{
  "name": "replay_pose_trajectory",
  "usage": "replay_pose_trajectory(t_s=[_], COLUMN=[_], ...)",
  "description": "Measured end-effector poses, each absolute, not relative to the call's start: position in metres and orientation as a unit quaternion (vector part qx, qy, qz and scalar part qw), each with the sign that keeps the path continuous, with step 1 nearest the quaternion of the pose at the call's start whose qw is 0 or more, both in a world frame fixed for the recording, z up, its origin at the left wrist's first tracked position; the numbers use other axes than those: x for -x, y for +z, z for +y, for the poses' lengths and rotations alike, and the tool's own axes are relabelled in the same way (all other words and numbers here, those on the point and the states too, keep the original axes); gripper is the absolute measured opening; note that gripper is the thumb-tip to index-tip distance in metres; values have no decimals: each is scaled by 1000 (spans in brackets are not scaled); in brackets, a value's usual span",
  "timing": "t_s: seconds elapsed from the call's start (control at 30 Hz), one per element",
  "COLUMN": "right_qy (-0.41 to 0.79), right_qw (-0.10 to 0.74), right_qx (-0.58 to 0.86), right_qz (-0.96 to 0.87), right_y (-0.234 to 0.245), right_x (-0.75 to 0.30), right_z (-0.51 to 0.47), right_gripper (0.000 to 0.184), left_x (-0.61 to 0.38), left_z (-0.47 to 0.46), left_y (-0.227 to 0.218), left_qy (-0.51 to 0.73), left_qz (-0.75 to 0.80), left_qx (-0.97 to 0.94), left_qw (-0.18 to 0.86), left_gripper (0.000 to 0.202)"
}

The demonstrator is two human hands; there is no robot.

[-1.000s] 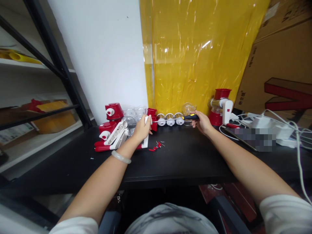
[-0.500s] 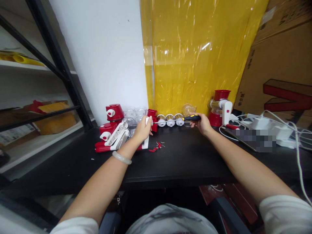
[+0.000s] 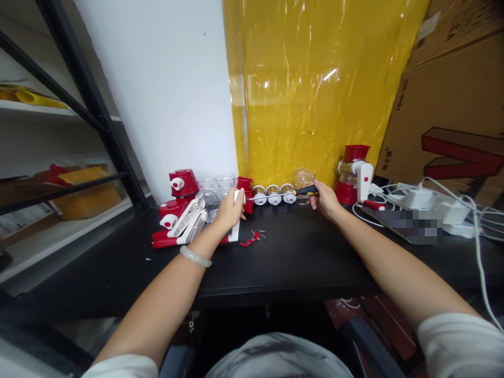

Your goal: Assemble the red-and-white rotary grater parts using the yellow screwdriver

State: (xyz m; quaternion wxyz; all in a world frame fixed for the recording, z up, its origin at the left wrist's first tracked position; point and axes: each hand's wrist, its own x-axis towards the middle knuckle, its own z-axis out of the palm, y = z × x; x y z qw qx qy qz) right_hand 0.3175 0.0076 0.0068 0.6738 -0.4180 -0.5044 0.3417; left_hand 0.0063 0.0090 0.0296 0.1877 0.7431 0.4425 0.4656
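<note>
My left hand (image 3: 229,209) is closed around a white plastic part (image 3: 238,196), mostly covered by the fingers. In my right hand (image 3: 325,199) is a screwdriver (image 3: 305,190) with a black and yellow handle. Its long shaft points left, and the tip meets the white part; the exact contact is too small to make out. Below the shaft, small red pieces and screws (image 3: 254,238) lie on the black table (image 3: 299,257). Behind the shaft stand several metal grater drums (image 3: 273,195) with white ends. A red housing (image 3: 244,185) is just behind my left hand.
Red housings (image 3: 184,182) and white crank handles (image 3: 185,220) with red grips are piled on the left, beside clear plastic cups (image 3: 208,184). An assembled rotary grater (image 3: 356,176) stands right. Farther right are a tablet (image 3: 405,226), chargers and white cables (image 3: 423,197).
The screwdriver handle and my right hand have shifted very slightly left. The view has also moved a little; both hands keep their grip.
</note>
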Motion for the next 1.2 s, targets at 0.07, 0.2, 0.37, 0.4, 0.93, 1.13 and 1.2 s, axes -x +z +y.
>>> replay_pose_trajectory(t_s=[0.07, 0.2, 0.37, 0.4, 0.93, 1.13, 1.2], right_qy=[328, 338, 370, 366, 337, 287, 286], right_qw=[673, 679, 688, 691, 700, 691, 691], right_qx=[428, 429, 412, 411, 410, 432, 440], right_qz=[-507, -491, -469, -468, -479, -503, -497], right_y=[6, 6, 7, 7, 6, 4, 3], right_x=[-318, -321, -324, -324, -322, -323, -324], right_z=[8, 11, 14, 14, 13, 13, 15], right_gripper=[47, 43, 31, 30, 33, 49, 49], left_x=[-6, -7, -7, -7, -8, -8, -9], left_z=[9, 7, 6, 6, 6, 8, 8], left_y=[30, 30, 30, 30, 30, 29, 28], left_qy=[465, 461, 455, 454, 447, 442, 440], left_qz=[440, 441, 439, 437, 433, 432, 430], left_qx=[-746, -749, -755, -756, -759, -762, -764], left_qw=[183, 178, 176, 174, 190, 194, 194], left_gripper=[35, 36, 36, 36, 39, 38, 39])
